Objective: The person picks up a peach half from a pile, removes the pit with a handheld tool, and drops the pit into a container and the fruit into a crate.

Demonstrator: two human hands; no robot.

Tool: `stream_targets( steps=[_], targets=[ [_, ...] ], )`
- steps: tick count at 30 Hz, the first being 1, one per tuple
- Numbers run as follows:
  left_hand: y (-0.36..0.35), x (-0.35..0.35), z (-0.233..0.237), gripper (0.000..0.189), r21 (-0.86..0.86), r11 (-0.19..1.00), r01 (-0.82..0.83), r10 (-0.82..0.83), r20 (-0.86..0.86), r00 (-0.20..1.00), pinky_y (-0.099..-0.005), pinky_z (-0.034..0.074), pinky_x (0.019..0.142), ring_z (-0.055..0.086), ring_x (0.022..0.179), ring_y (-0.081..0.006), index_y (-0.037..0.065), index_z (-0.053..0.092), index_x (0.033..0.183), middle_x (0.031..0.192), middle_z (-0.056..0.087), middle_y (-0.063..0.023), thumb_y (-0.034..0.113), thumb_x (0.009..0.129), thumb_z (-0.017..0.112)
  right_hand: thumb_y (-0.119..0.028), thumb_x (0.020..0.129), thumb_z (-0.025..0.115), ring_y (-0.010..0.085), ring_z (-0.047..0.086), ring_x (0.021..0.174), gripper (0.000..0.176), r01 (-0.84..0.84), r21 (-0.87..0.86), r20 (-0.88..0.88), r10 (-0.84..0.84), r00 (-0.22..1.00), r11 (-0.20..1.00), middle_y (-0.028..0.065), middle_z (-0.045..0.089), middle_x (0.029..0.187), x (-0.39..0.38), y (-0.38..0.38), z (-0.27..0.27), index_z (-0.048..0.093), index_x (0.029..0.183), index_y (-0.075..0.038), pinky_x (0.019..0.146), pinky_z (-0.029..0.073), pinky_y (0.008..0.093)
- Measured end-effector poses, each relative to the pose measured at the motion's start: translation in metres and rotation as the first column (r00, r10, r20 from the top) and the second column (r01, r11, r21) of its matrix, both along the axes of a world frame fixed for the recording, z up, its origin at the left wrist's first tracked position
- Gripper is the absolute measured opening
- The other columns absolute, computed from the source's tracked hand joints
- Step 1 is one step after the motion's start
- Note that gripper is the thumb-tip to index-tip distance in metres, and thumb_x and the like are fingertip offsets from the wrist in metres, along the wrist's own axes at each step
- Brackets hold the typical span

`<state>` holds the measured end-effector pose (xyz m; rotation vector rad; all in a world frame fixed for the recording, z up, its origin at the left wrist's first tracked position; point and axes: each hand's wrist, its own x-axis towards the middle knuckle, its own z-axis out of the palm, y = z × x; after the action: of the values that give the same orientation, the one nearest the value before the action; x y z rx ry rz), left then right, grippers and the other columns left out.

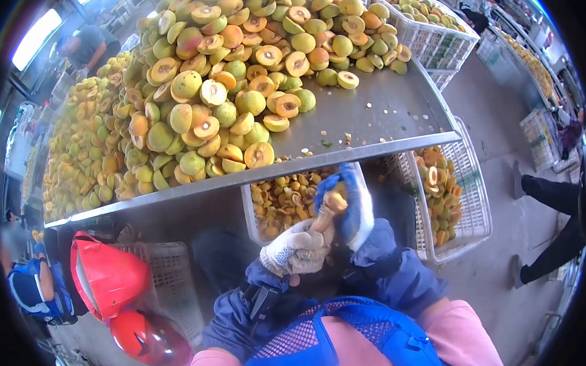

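Observation:
My left hand [297, 249], in a white knit glove, is closed around the wooden handle [321, 221] of a small tool. The tool's working end meets a piece of fruit, so its shape is hidden. My right hand [355, 208], in a blue and white glove, holds that fruit, which looks like a yellow peach half [335, 200]. Both hands are close together in front of the table edge, above a white crate [248, 210] of small fruit pieces and scraps. A large heap of halved peaches [231, 97], some with pits showing, lies on the metal table [372, 121].
On the right stands a white crate [484, 219] with peach halves inside. Another full crate [433, 43] sits behind the table. At left are a red bag [112, 277], a red balloon-like object [149, 336] and a pale crate [174, 269]. A person's legs [554, 195] show at right.

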<state>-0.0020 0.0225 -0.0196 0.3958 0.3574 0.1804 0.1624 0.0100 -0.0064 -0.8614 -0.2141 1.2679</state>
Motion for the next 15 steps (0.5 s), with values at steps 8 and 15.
stream_targets(
  steps=[8, 15],
  targets=[
    [0.015, 0.000, -0.030, 0.021, 0.506, 0.831, 0.234, 0.090, -0.536, 0.840, -0.0209, 0.036, 0.044, 0.043, 0.051, -0.0055, 0.005, 0.052, 0.105, 0.068, 0.048, 0.0032, 0.018, 0.090, 0.060, -0.029, 0.096, 0.059, 0.0200, 0.063, 0.064, 0.032, 0.252, -0.162, 0.947, 0.079, 0.311, 0.954, 0.0063, 0.068, 0.077, 0.220, -0.037, 0.002, 0.068, 0.091, 0.002, 0.063, 0.050, 0.0326],
    [0.020, 0.003, -0.042, 0.019, 0.523, 0.827, 0.207, 0.121, -0.524, 0.843, -0.0216, 0.037, 0.042, 0.045, 0.049, -0.0068, 0.004, 0.053, 0.097, 0.067, 0.051, 0.0012, 0.021, 0.090, 0.060, -0.037, 0.083, 0.068, 0.0355, 0.057, 0.108, 0.050, -0.150, 0.086, 0.767, -0.161, -0.621, 0.985, 0.0172, 0.061, 0.114, 0.139, 0.120, 0.053, 0.057, 0.120, -0.004, 0.095, 0.046, 0.0418]
  ],
)
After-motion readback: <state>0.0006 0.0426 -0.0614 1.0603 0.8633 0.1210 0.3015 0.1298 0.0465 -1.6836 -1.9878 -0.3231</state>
